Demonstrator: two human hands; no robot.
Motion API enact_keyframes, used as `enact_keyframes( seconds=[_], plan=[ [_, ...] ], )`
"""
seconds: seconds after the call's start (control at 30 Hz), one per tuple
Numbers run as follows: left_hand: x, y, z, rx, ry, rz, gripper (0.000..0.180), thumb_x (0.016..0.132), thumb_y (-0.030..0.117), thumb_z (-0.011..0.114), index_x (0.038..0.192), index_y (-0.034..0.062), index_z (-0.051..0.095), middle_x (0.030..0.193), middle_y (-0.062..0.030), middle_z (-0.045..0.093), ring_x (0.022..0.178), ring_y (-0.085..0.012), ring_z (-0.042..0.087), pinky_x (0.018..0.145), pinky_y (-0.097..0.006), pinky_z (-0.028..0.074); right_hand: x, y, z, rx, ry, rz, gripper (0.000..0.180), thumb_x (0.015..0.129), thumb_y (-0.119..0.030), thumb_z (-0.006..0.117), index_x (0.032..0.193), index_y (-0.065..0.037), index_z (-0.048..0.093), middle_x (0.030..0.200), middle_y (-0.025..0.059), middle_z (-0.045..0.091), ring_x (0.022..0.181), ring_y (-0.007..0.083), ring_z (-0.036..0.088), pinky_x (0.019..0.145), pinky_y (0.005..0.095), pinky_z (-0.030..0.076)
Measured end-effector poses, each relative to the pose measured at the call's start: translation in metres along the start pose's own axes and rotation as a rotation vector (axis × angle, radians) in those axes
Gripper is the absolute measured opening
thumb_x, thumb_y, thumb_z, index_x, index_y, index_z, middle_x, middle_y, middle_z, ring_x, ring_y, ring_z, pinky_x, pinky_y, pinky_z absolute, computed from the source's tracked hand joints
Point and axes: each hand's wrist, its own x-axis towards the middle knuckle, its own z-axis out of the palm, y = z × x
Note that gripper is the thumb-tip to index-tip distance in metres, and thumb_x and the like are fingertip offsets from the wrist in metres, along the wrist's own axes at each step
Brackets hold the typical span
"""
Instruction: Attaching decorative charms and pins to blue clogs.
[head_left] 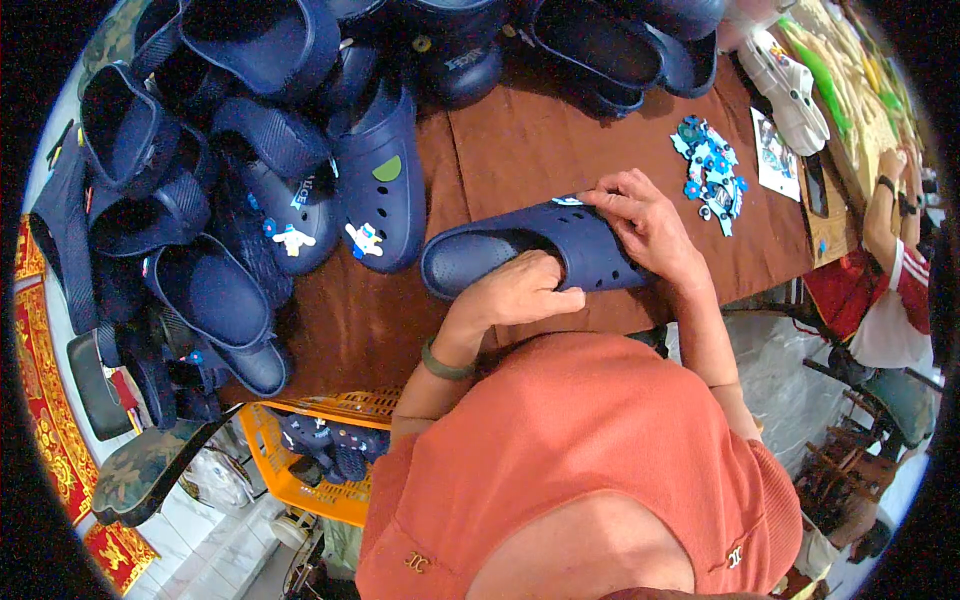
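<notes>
A navy clog with holes in its upper lies on its side on the brown cloth, its toe to the right. The fingers of my left hand are curled into the shoe's opening; their tips are hidden inside. My right hand rests over the upper, thumb and fingers pinched at a small light-blue shoe charm on the clog's far side. Right of the clog lies a pile of blue and white charms. To the left, another navy clog carries a green half-round charm and a white figure charm.
Navy clogs are heaped along the left and far side of the brown cloth. A white clog and a picture card lie far right. An orange basket holds more clogs below left. Another person's arm shows at right.
</notes>
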Motion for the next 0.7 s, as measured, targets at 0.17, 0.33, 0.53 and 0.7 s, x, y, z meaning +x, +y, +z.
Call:
enact_keyframes(
  seconds=[0.17,0.33,0.53,0.7],
  plan=[
    [0.000,0.006,-0.001,-0.052,0.042,0.030,0.041,0.081,0.029,0.057,0.092,-0.0106,0.055,0.085,-0.0307,0.057,0.080,-0.0422,0.057,0.075,-0.046,0.046,0.000,-0.002,-0.002,0.067,-0.028,-0.074,0.031,0.078,-0.001,0.063,0.107,-0.009,0.070,0.099,0.0091,0.062,0.093,0.0299,0.057,0.080,0.0393,0.049],
    [0.002,0.012,-0.004,-0.089,0.038,0.022,0.041,0.081,0.029,0.057,0.090,-0.0106,0.056,0.086,-0.0311,0.058,0.082,-0.0427,0.058,0.076,-0.046,0.046,0.001,-0.003,-0.002,-0.012,-0.049,-0.064,0.028,0.076,-0.001,0.064,0.103,-0.009,0.070,0.100,0.0082,0.061,0.096,0.0292,0.056,0.085,0.0405,0.046],
    [0.003,0.002,0.001,-0.070,0.082,0.120,0.041,0.081,0.030,0.057,0.089,-0.0103,0.056,0.084,-0.0312,0.057,0.079,-0.0436,0.057,0.074,-0.046,0.046,0.005,-0.009,-0.004,-0.133,-0.063,-0.146,0.029,0.076,-0.004,0.062,0.104,-0.010,0.068,0.102,0.0067,0.061,0.103,0.0291,0.054,0.093,0.0432,0.042],
    [0.001,0.005,-0.002,-0.005,0.035,0.024,0.041,0.081,0.030,0.057,0.087,-0.0101,0.055,0.082,-0.0311,0.056,0.077,-0.0431,0.057,0.072,-0.046,0.046,0.010,-0.010,-0.009,-0.154,-0.120,-0.183,0.029,0.075,-0.004,0.060,0.103,-0.009,0.068,0.103,0.0063,0.061,0.105,0.0270,0.055,0.096,0.0425,0.039]
  ],
)
